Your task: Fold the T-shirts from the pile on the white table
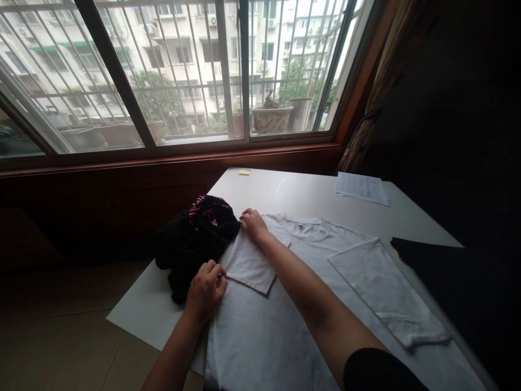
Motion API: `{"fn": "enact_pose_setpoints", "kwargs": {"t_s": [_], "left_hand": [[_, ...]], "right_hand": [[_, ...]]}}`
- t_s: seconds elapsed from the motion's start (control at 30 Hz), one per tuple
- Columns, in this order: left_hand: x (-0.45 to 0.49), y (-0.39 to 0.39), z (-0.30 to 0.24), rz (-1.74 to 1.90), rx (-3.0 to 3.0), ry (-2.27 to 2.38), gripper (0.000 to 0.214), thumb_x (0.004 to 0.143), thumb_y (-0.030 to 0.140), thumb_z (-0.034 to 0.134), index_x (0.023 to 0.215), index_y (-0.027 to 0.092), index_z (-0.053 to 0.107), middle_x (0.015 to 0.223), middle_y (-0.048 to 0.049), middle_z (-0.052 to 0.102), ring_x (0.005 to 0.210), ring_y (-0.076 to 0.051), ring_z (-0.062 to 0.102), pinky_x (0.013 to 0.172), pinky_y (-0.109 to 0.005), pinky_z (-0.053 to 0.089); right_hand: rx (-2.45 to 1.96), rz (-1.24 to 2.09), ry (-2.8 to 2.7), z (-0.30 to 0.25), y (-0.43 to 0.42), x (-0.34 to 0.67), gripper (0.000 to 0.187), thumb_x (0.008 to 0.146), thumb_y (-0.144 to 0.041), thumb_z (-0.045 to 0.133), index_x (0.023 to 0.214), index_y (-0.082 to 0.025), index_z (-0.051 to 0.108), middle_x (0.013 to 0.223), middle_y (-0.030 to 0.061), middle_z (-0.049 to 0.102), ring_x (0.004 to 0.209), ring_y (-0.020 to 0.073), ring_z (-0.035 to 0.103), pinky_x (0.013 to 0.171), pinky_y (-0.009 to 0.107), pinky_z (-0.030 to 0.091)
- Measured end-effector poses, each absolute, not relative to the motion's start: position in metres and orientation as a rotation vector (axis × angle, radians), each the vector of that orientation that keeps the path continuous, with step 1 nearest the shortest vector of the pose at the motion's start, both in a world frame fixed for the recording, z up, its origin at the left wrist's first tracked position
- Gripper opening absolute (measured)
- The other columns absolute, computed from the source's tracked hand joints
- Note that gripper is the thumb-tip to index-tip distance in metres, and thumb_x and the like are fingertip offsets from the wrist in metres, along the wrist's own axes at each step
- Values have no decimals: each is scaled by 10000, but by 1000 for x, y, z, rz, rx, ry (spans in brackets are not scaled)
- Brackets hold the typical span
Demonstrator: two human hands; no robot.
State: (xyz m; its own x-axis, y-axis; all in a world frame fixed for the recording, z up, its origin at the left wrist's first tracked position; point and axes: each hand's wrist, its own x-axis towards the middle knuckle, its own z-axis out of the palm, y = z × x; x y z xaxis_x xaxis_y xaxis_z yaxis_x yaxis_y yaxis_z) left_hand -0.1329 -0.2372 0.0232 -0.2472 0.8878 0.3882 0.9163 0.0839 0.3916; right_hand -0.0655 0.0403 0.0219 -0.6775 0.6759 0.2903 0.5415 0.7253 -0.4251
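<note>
Fingers (217,270) of the left hand (202,289) are closed on the outer edge of a white T-shirt (260,336), just below its folded-in sleeve (253,265), while those of the right hand (253,222) pinch the cloth at the upper corner of that fold. Taking the shirt's middle as the clock's centre, with twelve toward the window (191,65), the left hand sits near nine and the right near eleven. The shirt lies spread on a white surface (301,191), its collar (303,227) at twelve; the other sleeve (386,290), toward three, is also folded in over the body. At ten o'clock a black garment (179,244) with pink print lies bunched just beside both hands, part of it reaching past the edge of the surface. Farther out, a yellow slip (244,172) lies near eleven and printed papers (362,189) toward one, both at the far edge. Something dark (451,282) stretches across the surface toward three, too dim to make out. Beyond the glass at twelve stands a planter (272,118).
</note>
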Motion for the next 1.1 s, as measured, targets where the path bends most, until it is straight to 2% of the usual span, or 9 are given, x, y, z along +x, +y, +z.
{"fn": "enact_pose_setpoints", "kwargs": {"t_s": [0.1,0.27,0.4,0.53,0.8,0.87,0.97,1.1], "left_hand": [[-133,-238,25,-875,-1901,-2234,119,902,161,535,877,220,636,927,-53,582,892,-223,558,816,-364,505],[-134,-238,25,-882,-1910,-2199,115,893,156,544,873,228,632,978,-62,578,909,-231,550,834,-380,507],[-135,-237,22,-868,-1905,-2196,118,881,150,544,845,234,618,974,-63,579,900,-237,547,848,-401,509],[-136,-237,21,-878,-1929,-2172,111,881,162,552,841,244,615,992,-64,603,917,-246,561,843,-406,518],[-138,-237,20,-956,-2024,-2077,169,915,143,538,901,240,675,1297,-55,675,1192,-277,558,1044,-473,486],[-139,-237,20,-959,-2109,-2037,211,930,148,533,1012,251,697,1295,-36,699,1236,-267,558,1066,-466,491],[-138,-236,19,-956,-2145,-2040,283,946,170,536,1146,274,707,1224,-21,745,1191,-249,608,1036,-454,529],[-138,-236,18,-981,-2104,-2075,264,947,196,548,1108,281,738,1179,-21,765,1100,-237,663,987,-438,568]], "right_hand": [[-878,322,-2517,20,26,-57,335,984,-210,497,1219,-193,736,1494,104,547,1341,272,490,1160,403,377],[-734,232,-2642,12,8,-32,518,1030,-357,442,1482,-116,515,1611,144,408,1489,269,341,1246,433,226],[-734,362,-2819,5,2,-18,670,1045,-543,328,1592,-157,355,1678,114,269,1559,267,207,1265,482,132],[-771,411,-2843,6,4,-20,733,1034,-614,264,1627,-183,274,1704,83,160,1577,249,138,1270,485,56],[-787,431,-2834,8,5,-22,750,1030,-628,236,1632,-182,255,1707,82,144,1581,242,112,1272,475,39],[-778,417,-2833,8,4,-20,733,1037,-601,244,1628,-168,263,1705,90,149,1580,244,118,1272,480,45],[-758,389,-2843,7,2,-14,697,1044,-548,274,1619,-155,286,1700,99,168,1577,246,137,1271,483,58],[-738,380,-2864,6,5,6,695,1039,-541,298,1611,-146,310,1688,108,212,1571,251,167,1272,481,70]]}}
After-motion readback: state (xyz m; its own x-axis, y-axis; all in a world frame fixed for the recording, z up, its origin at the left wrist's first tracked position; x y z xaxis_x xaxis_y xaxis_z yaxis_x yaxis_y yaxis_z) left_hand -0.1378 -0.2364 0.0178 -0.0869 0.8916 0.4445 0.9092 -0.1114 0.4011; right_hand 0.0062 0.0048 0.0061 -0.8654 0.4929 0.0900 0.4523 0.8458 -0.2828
